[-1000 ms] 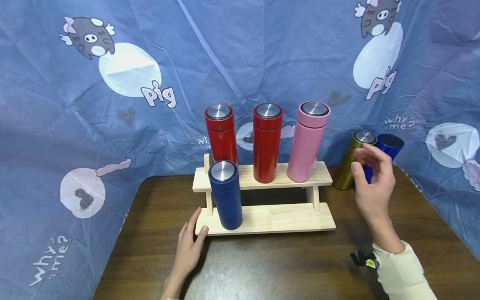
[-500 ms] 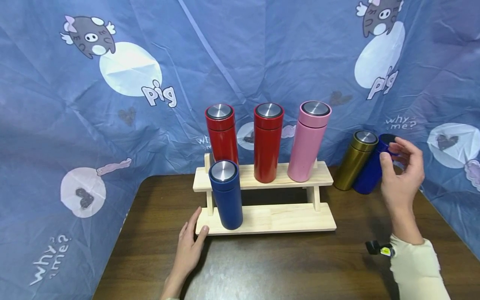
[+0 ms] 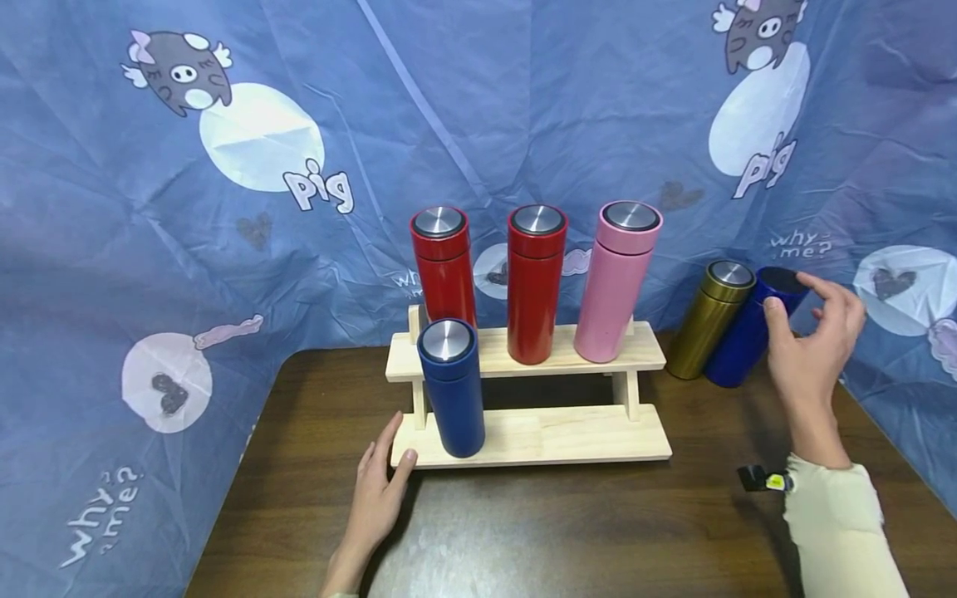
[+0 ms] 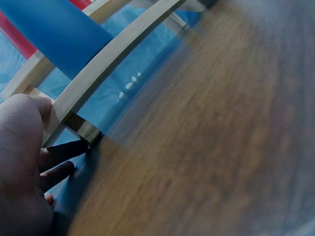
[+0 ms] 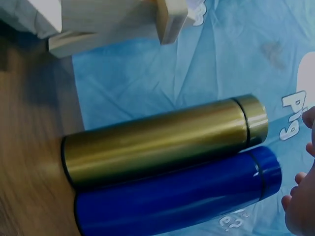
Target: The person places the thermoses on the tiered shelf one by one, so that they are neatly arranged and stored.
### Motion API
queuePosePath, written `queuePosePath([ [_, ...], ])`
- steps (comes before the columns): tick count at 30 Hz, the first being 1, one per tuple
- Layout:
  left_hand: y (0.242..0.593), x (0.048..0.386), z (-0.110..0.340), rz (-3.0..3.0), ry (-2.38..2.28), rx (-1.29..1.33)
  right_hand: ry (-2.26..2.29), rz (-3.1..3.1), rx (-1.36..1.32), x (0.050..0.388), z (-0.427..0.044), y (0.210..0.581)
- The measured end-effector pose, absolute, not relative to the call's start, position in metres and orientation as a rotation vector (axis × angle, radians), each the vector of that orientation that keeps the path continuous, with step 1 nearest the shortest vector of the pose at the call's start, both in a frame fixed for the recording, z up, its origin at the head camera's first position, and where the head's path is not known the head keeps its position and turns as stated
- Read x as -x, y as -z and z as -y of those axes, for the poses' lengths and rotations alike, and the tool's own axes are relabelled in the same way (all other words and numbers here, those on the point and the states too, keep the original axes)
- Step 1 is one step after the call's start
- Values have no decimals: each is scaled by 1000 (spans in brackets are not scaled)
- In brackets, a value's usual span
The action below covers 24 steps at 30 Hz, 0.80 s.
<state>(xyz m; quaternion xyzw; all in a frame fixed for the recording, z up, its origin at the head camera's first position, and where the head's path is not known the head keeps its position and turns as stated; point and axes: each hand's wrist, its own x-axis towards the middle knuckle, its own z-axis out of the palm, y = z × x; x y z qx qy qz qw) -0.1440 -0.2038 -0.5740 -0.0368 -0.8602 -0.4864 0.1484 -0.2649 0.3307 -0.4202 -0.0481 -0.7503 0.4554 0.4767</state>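
Note:
My left hand (image 3: pixel 378 484) holds the left end of a two-tier wooden stand (image 3: pixel 568 438), thumb at the front corner and fingers along the end. A dark blue thermos (image 3: pixel 454 407) stands on the lower shelf just right of that hand. My right hand (image 3: pixel 817 345) is beside the lid of a bright blue thermos (image 3: pixel 740 340), thumb and forefinger spread around the top. In the right wrist view, its fingers (image 5: pixel 291 196) appear apart from the lid. A gold thermos (image 3: pixel 710 320) stands against the blue one on its left.
On the upper shelf stand a red thermos (image 3: pixel 443 274), another red thermos (image 3: pixel 536 291) and a pink thermos (image 3: pixel 616 286). The brown table (image 3: pixel 568 531) backs onto a blue printed cloth (image 3: pixel 359 100), which also hangs along the right side.
My right hand has moved right, past the gold thermos to the bright blue one's lid, and its thumb and forefinger have spread wider. My left hand stays on the stand.

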Motion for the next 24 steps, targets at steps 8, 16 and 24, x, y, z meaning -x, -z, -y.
queuePosePath([
  [8,571,143,203,2472,1393,111,-1140,1920,212,285,-354,435],
  [16,572,143,203,2473,1403,114,-1176,1955,219,299,-365,442],
  [24,571,142,203,2476,1406,102,-1349,1944,237,304,-371,451],
])
